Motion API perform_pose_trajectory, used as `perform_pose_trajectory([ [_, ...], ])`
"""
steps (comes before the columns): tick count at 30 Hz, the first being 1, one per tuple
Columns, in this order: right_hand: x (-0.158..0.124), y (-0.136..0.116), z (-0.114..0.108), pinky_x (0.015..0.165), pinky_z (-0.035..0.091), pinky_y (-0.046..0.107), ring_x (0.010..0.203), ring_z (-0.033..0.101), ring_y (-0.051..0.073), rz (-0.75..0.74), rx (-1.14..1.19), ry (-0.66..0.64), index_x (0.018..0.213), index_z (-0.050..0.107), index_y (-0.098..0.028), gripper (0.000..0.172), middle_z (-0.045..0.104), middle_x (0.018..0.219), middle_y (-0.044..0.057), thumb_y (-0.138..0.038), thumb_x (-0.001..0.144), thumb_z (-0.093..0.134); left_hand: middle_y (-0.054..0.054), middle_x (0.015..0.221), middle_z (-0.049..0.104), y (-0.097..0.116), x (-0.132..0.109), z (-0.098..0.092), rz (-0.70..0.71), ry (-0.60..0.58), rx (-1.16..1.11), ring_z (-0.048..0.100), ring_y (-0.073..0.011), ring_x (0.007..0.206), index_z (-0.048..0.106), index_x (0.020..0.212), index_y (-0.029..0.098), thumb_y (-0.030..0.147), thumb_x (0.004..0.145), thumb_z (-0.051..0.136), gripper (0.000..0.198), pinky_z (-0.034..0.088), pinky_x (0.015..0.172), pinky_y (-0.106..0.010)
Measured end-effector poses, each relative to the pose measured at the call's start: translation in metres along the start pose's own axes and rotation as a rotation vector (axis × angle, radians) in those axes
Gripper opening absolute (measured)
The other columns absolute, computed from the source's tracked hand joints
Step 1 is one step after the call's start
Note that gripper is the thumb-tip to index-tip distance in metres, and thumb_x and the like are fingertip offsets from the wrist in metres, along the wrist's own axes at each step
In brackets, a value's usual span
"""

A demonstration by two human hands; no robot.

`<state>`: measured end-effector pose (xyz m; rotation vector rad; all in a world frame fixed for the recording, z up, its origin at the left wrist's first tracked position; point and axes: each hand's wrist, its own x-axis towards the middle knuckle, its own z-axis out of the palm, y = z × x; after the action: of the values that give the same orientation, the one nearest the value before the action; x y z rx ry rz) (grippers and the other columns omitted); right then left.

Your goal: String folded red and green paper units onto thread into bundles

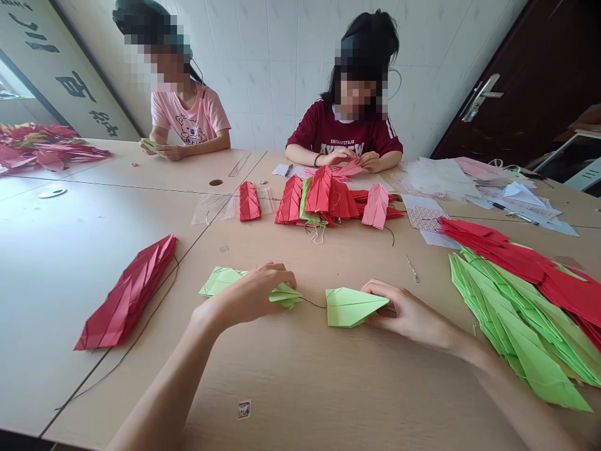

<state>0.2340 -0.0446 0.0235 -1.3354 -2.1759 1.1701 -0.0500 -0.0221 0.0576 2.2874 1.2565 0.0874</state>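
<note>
My left hand [256, 289] lies closed on a bunch of folded light green paper pieces [225, 280] on the wooden table [305, 376]. A thin dark thread [312, 305] runs from that bunch to a single folded green paper piece [350, 306]. My right hand [408, 313] pinches the right end of that single piece, fingers together. Both hands rest low on the tabletop.
A heap of green folded pieces [516, 319] and red ones [530, 266] lies at the right. A strung red stack [129, 291] lies at the left. Red, pink and green stacks [328, 200] sit mid-table. Two people sit across, folding paper. A dark door [526, 81] stands at the right.
</note>
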Motion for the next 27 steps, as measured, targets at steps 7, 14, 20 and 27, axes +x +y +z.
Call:
perform_pose_trajectory([
  [7,-0.001,0.000,-0.007,0.063,0.042,0.024,0.074,0.053,0.016,-0.004,-0.003,-0.047,0.079,0.057,-0.019,0.006,0.055,0.082,0.001,-0.026,0.078,0.055,0.000,0.112,0.055,-0.005,0.003,0.005,-0.013,0.049,-0.010,0.050,-0.0205,0.104,0.058,0.104,0.028,0.026,0.077,0.053,0.028,0.042,0.080,-0.027],
  [14,-0.003,0.012,-0.011,0.057,0.039,0.022,0.066,0.050,0.013,0.023,-0.057,-0.039,0.079,0.055,-0.020,0.006,0.051,0.077,-0.002,-0.022,0.074,0.057,-0.001,0.106,0.054,0.000,0.003,0.003,-0.024,0.083,-0.015,0.050,-0.0200,0.100,0.053,0.099,0.026,0.022,0.075,0.053,0.024,0.042,0.073,-0.025],
  [20,-0.007,0.006,-0.022,0.058,0.038,0.024,0.063,0.046,0.012,0.035,-0.118,-0.027,0.077,0.057,-0.020,0.007,0.054,0.078,0.000,-0.021,0.078,0.051,-0.001,0.102,0.050,0.003,0.004,0.003,-0.005,0.091,0.006,0.049,-0.0184,0.098,0.048,0.094,0.024,0.020,0.073,0.056,0.023,0.040,0.075,-0.025],
  [27,-0.009,0.010,-0.027,0.058,0.040,0.025,0.063,0.049,0.013,0.076,-0.157,-0.015,0.077,0.056,-0.022,0.004,0.057,0.080,-0.001,-0.023,0.078,0.053,-0.001,0.098,0.051,0.002,0.005,0.007,-0.012,0.095,0.016,0.049,-0.0180,0.094,0.043,0.091,0.023,0.020,0.073,0.055,0.021,0.039,0.074,-0.025],
])
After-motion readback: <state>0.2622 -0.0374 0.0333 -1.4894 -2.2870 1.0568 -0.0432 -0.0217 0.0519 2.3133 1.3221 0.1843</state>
